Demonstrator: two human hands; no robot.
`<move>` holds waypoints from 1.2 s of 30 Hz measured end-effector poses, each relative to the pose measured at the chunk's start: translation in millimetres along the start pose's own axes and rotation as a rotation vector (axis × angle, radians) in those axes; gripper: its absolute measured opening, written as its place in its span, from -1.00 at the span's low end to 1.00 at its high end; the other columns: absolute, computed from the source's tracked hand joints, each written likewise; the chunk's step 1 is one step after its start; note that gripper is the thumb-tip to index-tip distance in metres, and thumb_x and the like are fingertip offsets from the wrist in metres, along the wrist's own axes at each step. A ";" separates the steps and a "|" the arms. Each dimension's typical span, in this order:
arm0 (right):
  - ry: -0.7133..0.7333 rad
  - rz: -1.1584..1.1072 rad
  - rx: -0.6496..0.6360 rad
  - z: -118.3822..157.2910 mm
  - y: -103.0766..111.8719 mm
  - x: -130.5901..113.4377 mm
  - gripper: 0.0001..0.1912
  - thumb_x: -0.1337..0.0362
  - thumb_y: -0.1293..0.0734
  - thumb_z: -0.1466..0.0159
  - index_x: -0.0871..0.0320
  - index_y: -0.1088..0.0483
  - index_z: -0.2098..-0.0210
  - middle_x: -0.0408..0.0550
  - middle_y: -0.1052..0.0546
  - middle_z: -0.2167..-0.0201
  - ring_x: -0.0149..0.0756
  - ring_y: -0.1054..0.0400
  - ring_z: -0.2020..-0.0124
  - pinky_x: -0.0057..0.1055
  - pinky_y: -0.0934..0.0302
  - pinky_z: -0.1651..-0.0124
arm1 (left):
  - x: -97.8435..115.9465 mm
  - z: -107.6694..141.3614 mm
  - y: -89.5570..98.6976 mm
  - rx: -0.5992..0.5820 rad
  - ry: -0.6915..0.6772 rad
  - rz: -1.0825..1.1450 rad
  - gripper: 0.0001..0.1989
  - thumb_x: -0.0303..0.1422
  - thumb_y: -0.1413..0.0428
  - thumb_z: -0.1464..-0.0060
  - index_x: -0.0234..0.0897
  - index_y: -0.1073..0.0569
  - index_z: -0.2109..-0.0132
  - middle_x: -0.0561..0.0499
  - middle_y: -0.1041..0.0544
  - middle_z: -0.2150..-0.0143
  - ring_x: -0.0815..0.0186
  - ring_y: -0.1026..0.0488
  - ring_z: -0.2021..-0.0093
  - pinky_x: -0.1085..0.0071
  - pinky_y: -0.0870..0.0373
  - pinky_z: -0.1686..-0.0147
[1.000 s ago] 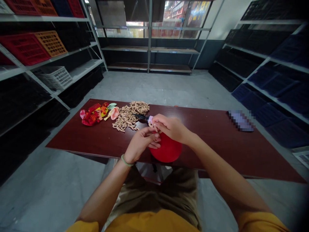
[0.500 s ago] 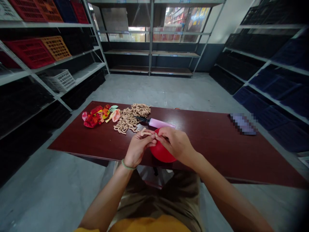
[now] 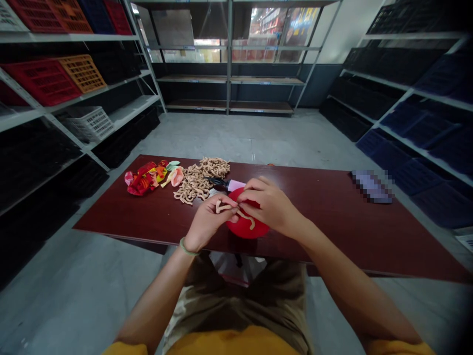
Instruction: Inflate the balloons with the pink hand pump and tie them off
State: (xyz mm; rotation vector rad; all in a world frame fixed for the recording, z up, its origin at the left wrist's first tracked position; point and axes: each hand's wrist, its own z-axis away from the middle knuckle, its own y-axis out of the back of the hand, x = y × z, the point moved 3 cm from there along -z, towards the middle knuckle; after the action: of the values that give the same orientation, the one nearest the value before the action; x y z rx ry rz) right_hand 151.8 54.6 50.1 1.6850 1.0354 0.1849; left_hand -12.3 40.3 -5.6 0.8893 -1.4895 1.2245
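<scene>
A round red balloon (image 3: 248,228) is between my hands at the table's near edge. A beige twisted cord (image 3: 247,217) lies across its front, with one end sticking out at my left fingers. My left hand (image 3: 210,219) pinches the cord. My right hand (image 3: 271,204) is closed at the balloon's upper side, fingertips meeting the left ones; what it pinches is hidden. Behind the balloon lies a pink and black pump (image 3: 235,185), partly covered. A pile of beige cords (image 3: 197,180) sits to its left, beside limp coloured balloons (image 3: 146,178).
The dark red table (image 3: 318,207) reaches far to both sides. A blurred purple-grey item (image 3: 371,186) lies at its right. Metal shelves with red and orange crates (image 3: 83,73) stand at the left, dark crates at the right. Bare shelving (image 3: 229,79) stands behind.
The cord now hangs across the balloon's front, where it did not show before. The balloon has shifted slightly up and left, covering more of the pump. My left hand has moved slightly left.
</scene>
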 end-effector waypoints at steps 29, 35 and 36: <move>-0.156 -0.256 0.121 2.0 -24.4 10.0 -0.94 0.27 -0.36 -0.25 0.12 -0.42 0.32 -0.11 -0.51 0.32 -0.28 -0.33 0.23 -0.31 -0.18 0.12 | -33.1 -6.2 10.6 0.322 -0.276 -0.148 -0.89 -0.41 -0.23 0.00 -0.26 -0.61 0.26 0.03 -0.59 0.38 0.39 -0.48 0.43 0.51 -0.43 0.37; -0.191 -0.285 0.071 1.7 -29.3 12.4 -0.93 0.29 -0.35 -0.26 0.11 -0.44 0.37 -0.13 -0.53 0.35 -0.29 -0.37 0.26 -0.33 -0.19 0.16 | -31.2 -5.8 9.0 0.326 -0.194 -0.172 -0.83 -0.35 -0.23 0.01 -0.27 -0.64 0.23 0.02 -0.60 0.42 0.39 -0.48 0.50 0.50 -0.45 0.46; -0.197 -0.286 0.070 2.1 -29.1 13.0 -0.93 0.30 -0.35 -0.26 0.11 -0.43 0.37 -0.13 -0.53 0.35 -0.30 -0.36 0.26 -0.34 -0.19 0.17 | -29.9 -5.7 8.8 0.318 -0.187 -0.175 -0.82 -0.34 -0.24 0.01 -0.27 -0.64 0.22 0.02 -0.60 0.42 0.38 -0.49 0.49 0.49 -0.47 0.44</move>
State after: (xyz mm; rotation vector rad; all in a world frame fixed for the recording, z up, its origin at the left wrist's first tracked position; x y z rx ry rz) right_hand 145.3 63.0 19.9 1.5610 1.1285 -0.2016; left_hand -11.5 46.6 -36.6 1.3489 -1.3462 1.2951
